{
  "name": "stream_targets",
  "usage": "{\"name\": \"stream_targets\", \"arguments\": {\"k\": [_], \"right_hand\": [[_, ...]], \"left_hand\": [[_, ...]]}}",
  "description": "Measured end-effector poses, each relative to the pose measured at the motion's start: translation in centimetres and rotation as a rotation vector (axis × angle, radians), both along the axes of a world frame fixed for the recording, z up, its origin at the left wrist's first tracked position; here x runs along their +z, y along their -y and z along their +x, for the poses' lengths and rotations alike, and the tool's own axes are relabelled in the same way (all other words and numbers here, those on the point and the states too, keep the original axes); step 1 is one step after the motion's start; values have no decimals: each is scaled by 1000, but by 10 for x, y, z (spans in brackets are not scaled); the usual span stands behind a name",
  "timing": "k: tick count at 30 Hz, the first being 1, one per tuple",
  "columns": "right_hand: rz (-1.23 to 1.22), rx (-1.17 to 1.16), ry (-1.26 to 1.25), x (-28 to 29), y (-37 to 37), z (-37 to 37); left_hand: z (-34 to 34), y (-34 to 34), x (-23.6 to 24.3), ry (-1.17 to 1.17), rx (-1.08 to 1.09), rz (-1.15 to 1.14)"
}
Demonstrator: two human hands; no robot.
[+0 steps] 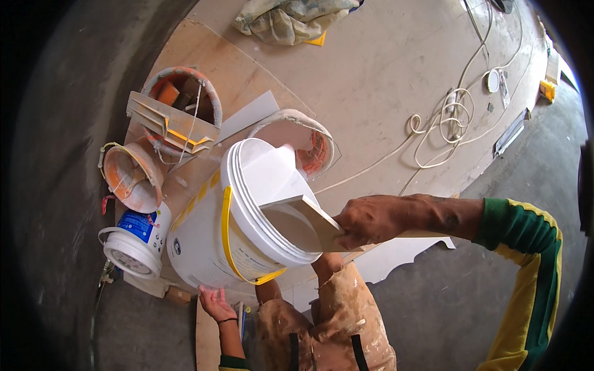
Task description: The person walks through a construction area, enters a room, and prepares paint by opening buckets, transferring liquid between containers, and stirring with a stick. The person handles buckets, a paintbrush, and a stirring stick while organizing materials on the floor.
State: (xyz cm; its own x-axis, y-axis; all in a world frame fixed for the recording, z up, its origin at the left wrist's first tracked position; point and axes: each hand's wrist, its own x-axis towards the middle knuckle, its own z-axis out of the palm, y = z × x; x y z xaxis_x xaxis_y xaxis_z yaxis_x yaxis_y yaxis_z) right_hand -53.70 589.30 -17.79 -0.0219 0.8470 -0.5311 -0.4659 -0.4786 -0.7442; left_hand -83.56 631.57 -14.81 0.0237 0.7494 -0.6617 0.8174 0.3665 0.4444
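White plastic forms the large bucket (201, 244), which is tilted in front of the worker's stained trousers (356, 315), its mouth facing toward the right. The right hand (365, 221) is clenched on a flat, pale tool (303, 216), the wide part of which sits inside the bucket mouth. The left hand (216, 304) is palm up with the fingers extended at the lower edge of the bucket base; whether it bears weight cannot be told. A yellow handle (226, 213) hangs along the bucket wall. To the left is a small white bucket (127, 248) with a blue label; just beyond it is an orange-stained bucket (133, 179). Farther out, a flat spreader (176, 125) lies across the rim of a round tub (214, 99). At the far side, a looped cable (413, 127) and a crumpled sheet (284, 23) lie on the pale surface (371, 80).
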Motion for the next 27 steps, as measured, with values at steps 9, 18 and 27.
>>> {"name": "stream_targets", "arguments": {"k": [9, 18, 27], "right_hand": [[-64, 7, -143, -18, 11, 1], [-103, 62, -156, -3, 14, 27], [-170, 134, -191, -5, 11, 36]], "left_hand": [[15, -1, 9, -22, -29, -37], [36, 22, 28, -53, -2, 72], [38, 15, 42, -144, -42, 35]]}}
